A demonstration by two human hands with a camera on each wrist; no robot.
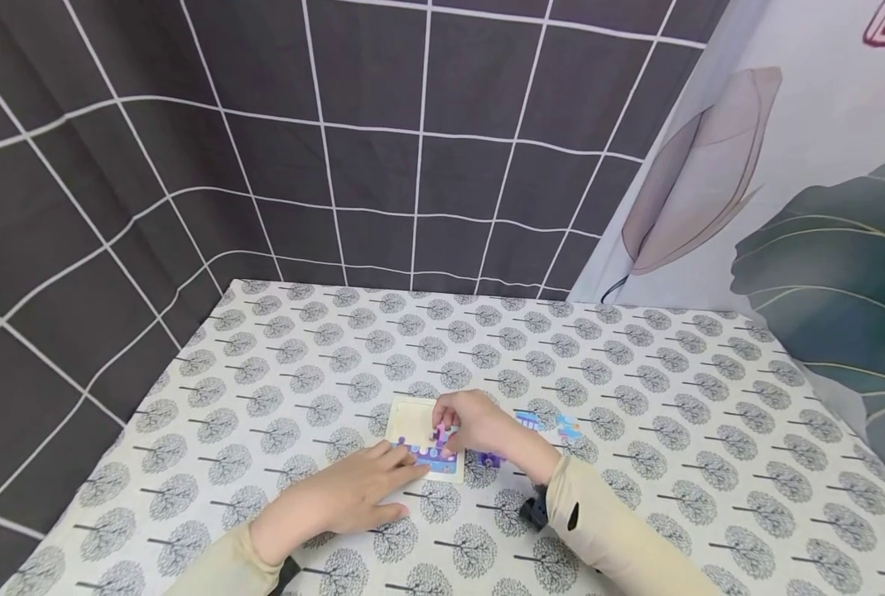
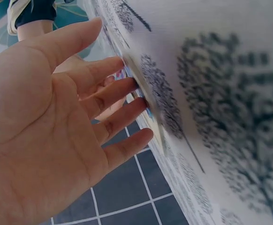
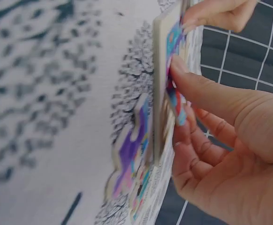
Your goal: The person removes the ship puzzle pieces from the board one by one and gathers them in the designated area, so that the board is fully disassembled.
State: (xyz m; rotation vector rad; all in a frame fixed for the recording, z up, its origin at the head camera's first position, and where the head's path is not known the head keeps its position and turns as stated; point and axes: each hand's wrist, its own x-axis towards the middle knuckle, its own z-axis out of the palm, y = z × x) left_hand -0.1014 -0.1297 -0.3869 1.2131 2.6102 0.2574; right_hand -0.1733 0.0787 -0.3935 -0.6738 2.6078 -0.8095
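A jigsaw board (image 1: 411, 418) with a pale wooden frame lies on the table. Purple and blue pieces fill its near part; bare wood shows in the far part. My right hand (image 1: 481, 429) is over the board's right side and pinches a colourful jigsaw piece (image 3: 178, 107) between thumb and fingers, close against the board. With fingers extended, my left hand (image 1: 354, 490) rests its fingertips at the board's near left edge. The left wrist view shows that palm (image 2: 38, 108) holding nothing, its thumb held apart.
Right of the board lie loose jigsaw pieces: a purple one (image 1: 490, 459), a blue one (image 1: 528, 420) and a light blue one (image 1: 569, 427). The tablecloth (image 1: 300, 430) has a tree print. Dark checked curtain (image 1: 367, 174) hangs behind the table.
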